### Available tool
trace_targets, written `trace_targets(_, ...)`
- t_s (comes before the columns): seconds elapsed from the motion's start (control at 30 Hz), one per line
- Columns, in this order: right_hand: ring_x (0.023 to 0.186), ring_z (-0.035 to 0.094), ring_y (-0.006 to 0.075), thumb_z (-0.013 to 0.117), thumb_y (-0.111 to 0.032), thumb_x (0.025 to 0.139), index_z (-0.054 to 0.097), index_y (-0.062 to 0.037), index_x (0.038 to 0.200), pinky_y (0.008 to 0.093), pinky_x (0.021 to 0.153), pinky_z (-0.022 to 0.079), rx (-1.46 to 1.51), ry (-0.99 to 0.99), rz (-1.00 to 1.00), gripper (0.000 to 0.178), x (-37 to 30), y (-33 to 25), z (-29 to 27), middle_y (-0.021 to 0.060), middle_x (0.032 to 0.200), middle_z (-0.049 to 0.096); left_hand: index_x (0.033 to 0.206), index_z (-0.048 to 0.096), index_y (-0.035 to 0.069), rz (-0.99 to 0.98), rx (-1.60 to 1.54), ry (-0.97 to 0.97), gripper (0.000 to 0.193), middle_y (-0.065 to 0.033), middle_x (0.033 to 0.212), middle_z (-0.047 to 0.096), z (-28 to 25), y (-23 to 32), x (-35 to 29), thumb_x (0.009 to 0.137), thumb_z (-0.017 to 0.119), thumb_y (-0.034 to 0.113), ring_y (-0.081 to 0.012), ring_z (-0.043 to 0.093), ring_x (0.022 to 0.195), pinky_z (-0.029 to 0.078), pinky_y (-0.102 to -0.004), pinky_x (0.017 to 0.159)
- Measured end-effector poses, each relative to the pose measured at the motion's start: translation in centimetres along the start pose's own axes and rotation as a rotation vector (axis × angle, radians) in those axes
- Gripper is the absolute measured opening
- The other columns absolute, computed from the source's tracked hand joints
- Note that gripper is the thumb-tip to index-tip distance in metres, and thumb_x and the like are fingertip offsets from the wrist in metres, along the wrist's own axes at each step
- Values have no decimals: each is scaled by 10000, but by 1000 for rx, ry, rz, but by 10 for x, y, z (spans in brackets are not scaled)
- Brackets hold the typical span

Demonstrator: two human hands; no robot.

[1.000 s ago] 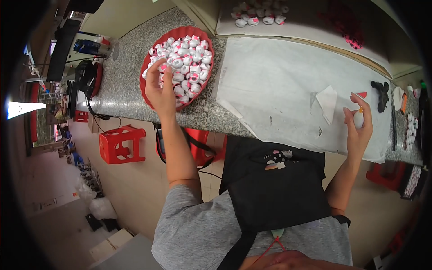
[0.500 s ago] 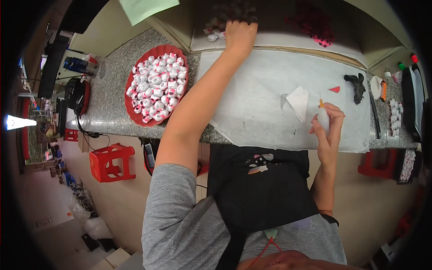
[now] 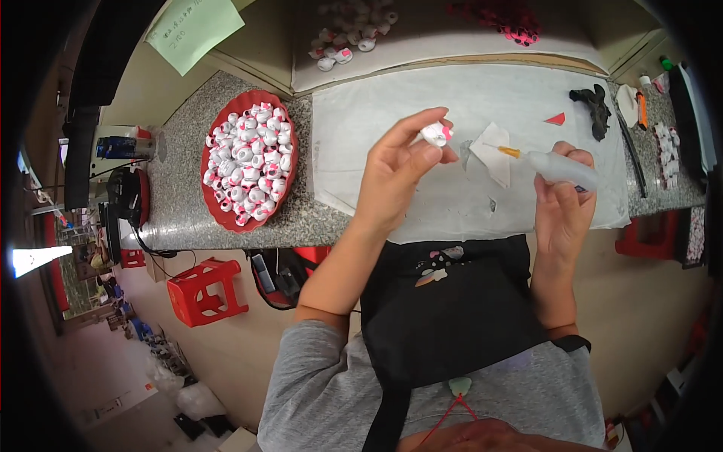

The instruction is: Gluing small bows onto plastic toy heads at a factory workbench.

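Note:
Between the fingertips and thumb of my left hand (image 3: 399,169) is a small round white piece with pink patches (image 3: 436,135), lifted above the paper-covered bench. My right hand (image 3: 566,188) is closed around a white squeeze bottle (image 3: 556,167) with a thin needle tip on an orange base. The bottle lies nearly level, its tip aimed left toward the piece but apart from it. Below the tip, a folded white paper (image 3: 493,162) rests on the white sheet (image 3: 361,151). More white pieces (image 3: 344,56) sit on the shelf beyond my left hand.
A red scalloped dish (image 3: 207,177) heaped with white and pink pieces stands at left on the granite counter (image 3: 316,217). Pink pieces (image 3: 520,34) lie on the shelf. At right are a red scrap (image 3: 556,119), a crumpled black item (image 3: 595,109) and a dark stick (image 3: 633,158).
My left hand has come back from the shelf with a white and pink piece. My right hand has tipped the bottle from upright to nearly level, its tip leftward.

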State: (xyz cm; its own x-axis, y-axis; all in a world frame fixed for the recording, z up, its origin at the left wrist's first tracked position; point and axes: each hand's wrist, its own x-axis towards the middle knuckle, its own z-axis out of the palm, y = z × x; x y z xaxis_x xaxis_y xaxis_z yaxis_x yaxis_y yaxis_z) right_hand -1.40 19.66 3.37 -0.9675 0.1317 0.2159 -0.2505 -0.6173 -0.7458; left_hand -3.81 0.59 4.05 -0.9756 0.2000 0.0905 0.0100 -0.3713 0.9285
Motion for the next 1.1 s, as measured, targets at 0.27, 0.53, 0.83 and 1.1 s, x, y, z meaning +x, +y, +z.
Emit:
trace_targets(0.27, 695, 457, 142, 667, -66, 586, 443, -34, 820, 243, 586, 387, -359, -3, -270, 326, -14, 5, 23, 85, 826, 432, 1065, 402, 13, 17, -186, 127, 396, -156, 1002, 495, 2, -25, -32, 701, 559, 13, -206, 535, 813, 429, -320, 742)
trace_targets(0.53, 603, 441, 117, 727, -140, 558, 461, -75, 801, 232, 527, 379, -627, -235, -364, 365, -28, 8, 35, 42, 785, 441, 999, 416, 0, 32, -242, 172, 370, -164, 983, 498, -6, -28, -42, 668, 584, -5, -203, 534, 822, 433, -321, 750)
trace_targets(0.83, 581, 439, 120, 728, -132, 555, 466, -83, 810, 236, 516, 387, -685, -269, -377, 369, -29, 8, 40, 45, 767, 438, 995, 415, -6, 18, -261, 162, 366, -174, 979, 501, -6, -27, -42, 668, 578, -20, -204, 542, 809, 436, -307, 744)
trace_targets(1.1, 577, 435, 124, 714, -122, 571, 455, -77, 806, 235, 510, 390, -724, -322, -392, 353, -28, 7, 41, 57, 769, 445, 995, 413, -8, 18, -254, 158, 364, -176, 982, 499, -7, -29, -43, 669, 574, -28, -205, 536, 830, 435, -317, 757)
